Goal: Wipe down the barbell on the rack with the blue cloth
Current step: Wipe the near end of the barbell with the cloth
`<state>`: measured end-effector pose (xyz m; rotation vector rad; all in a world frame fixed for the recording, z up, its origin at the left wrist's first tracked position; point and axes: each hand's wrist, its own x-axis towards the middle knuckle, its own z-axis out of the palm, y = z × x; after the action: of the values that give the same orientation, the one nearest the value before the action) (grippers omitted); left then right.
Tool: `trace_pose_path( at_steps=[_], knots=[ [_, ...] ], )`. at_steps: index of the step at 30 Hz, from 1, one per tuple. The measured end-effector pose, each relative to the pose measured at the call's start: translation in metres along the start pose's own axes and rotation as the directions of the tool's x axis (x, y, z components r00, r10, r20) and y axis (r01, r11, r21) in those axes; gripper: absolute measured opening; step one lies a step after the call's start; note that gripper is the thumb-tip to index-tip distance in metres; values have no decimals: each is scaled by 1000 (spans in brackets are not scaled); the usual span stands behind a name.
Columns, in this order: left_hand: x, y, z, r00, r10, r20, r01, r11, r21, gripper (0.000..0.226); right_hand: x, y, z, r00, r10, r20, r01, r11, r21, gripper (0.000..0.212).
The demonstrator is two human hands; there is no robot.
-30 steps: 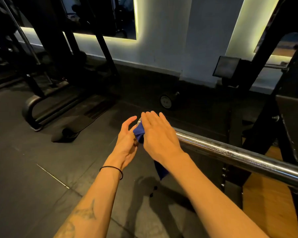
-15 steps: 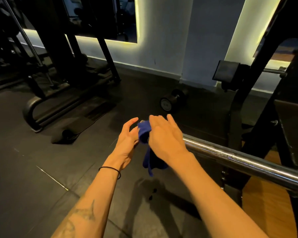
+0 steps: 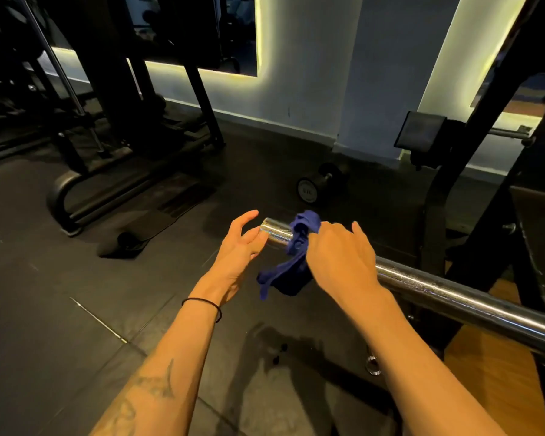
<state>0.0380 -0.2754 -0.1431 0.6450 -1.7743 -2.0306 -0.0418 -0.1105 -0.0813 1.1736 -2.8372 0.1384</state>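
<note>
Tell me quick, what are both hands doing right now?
Left hand: open, fingers relaxed by the end of the barbell, holding nothing.
Right hand: holding the blue cloth against the barbell.

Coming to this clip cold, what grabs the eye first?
The chrome barbell slants across the right half of the frame, its free end near the centre. There the blue cloth is bunched over the bar, held by the right hand, with a tail hanging below. The left hand hovers open at the bar's tip, and a dumbbell lies on the dark floor behind.
</note>
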Motion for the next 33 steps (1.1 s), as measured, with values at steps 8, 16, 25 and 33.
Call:
trace_pose_path(
  at_steps=[8,16,25,33],
  knots=[
    [14,43,8,964,-249,-94,266,883,387,54,-27,-6,7,997,57,-48,-54,997,61,49],
    [15,41,19,970,-168,-174,226,883,411,57,-25,-20,26,984,-37,-173,48,997,65,63],
    [8,28,19,961,-220,-166,225,974,9,21,4,-10,1,991,-108,-85,111,993,29,38],
    [2,21,14,976,-170,-134,175,984,28,20,-15,-29,8,990,0,-139,4,1000,26,45]
  ],
)
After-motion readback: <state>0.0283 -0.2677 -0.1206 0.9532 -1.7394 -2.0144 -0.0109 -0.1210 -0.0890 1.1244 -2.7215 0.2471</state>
